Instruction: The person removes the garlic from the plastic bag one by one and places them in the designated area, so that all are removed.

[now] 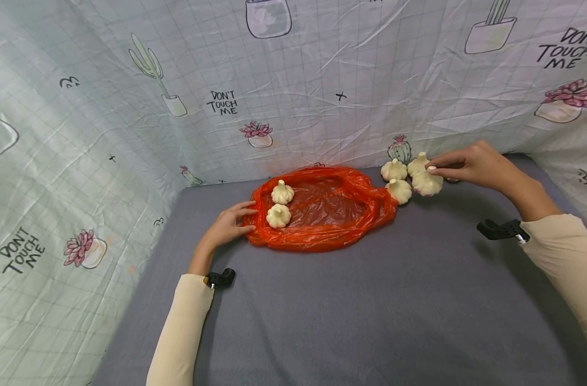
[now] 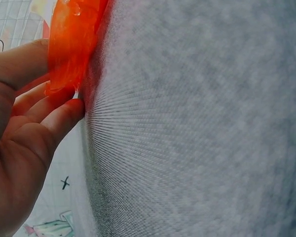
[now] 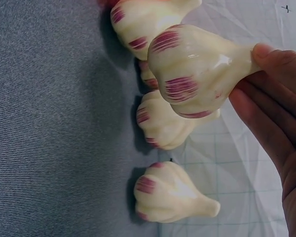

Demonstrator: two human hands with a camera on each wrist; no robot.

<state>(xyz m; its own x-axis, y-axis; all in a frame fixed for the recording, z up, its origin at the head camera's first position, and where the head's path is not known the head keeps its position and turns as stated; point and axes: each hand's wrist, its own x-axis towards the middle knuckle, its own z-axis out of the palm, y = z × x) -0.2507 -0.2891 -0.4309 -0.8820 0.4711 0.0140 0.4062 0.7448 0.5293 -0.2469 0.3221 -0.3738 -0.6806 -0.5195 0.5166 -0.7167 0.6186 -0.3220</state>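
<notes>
My right hand (image 1: 481,166) pinches a cream garlic bulb (image 3: 187,74) by its stem, raised in front of several other bulbs. Purple streaks mark its rounded base in the right wrist view. One standing bulb (image 1: 399,192) is right beside the red plastic bag (image 1: 317,244). The bag lies spread with its mouth facing up. Two bulbs, an upper one (image 1: 282,192) and a lower one (image 1: 278,216), sit at the left of its mouth. My left hand (image 1: 225,225) rests against the bag's left edge, fingers extended and spread, some partly hidden by the plastic in the left wrist view.
A grey cloth (image 1: 322,311) covers the table. Pale printed fabric (image 1: 312,80) hangs behind and to the left. More bulbs stand near the back edge, including one (image 3: 172,192) low in the right wrist view. Each wrist wears a black device (image 1: 500,229).
</notes>
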